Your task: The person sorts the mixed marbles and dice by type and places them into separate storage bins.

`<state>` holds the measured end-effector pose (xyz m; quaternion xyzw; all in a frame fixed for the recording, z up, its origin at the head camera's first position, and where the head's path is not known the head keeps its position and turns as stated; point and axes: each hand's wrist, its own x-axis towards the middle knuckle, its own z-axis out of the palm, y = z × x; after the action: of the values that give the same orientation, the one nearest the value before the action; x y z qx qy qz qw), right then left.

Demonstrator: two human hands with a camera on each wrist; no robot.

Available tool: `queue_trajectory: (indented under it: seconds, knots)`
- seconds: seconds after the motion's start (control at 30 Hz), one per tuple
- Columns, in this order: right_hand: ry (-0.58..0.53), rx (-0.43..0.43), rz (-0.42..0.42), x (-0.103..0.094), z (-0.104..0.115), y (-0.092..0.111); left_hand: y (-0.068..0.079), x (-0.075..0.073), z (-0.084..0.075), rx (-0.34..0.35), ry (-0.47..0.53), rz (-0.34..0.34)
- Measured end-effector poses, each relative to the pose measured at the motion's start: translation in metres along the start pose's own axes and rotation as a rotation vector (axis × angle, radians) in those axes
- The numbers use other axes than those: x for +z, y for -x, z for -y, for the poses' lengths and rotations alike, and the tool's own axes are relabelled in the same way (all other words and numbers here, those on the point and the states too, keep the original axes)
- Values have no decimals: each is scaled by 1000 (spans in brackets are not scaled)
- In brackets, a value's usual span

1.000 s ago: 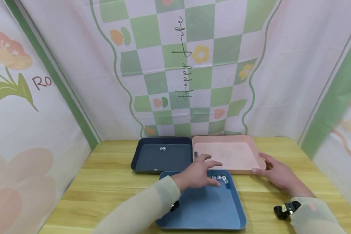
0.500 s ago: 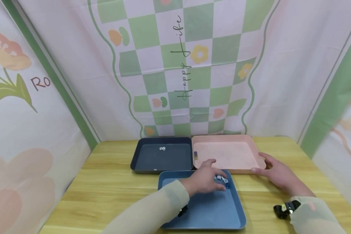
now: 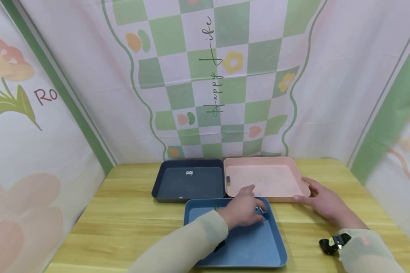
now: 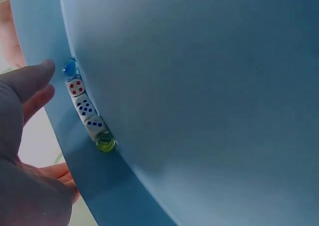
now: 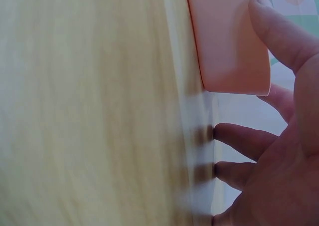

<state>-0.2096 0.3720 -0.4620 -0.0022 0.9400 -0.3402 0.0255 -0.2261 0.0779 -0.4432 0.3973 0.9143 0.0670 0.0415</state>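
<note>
My left hand (image 3: 242, 209) reaches over the upper right part of the blue tray (image 3: 242, 250), palm down with its fingers spread loosely. In the left wrist view, its thumb lies close to a blue marble (image 4: 70, 68), which sits in a row with white dice (image 4: 85, 108) and a yellow-green marble (image 4: 105, 142) along the tray wall. Nothing shows in its grasp. My right hand (image 3: 322, 201) holds the near right corner of the pink tray (image 3: 270, 178) between thumb and index finger. In the right wrist view, its other fingers extend beside the tray.
A dark navy tray (image 3: 191, 189) stands left of the pink one, with white dice (image 3: 189, 173) inside. Small marbles (image 3: 228, 181) lie along the pink tray's left wall. A small greenish piece (image 3: 216, 208) shows beside my left wrist. Printed cloth (image 3: 198, 94) hangs behind the table.
My left hand has drawn back from the pink tray's left side and moved right, over the row of dice. My right hand has stayed at the pink tray's corner.
</note>
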Motion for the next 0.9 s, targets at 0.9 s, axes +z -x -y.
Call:
queue_trajectory:
  seconds: [0.9]
  knots:
    - [-17,12,16,0,-2,-2,-15,6,-7,25,-85,44]
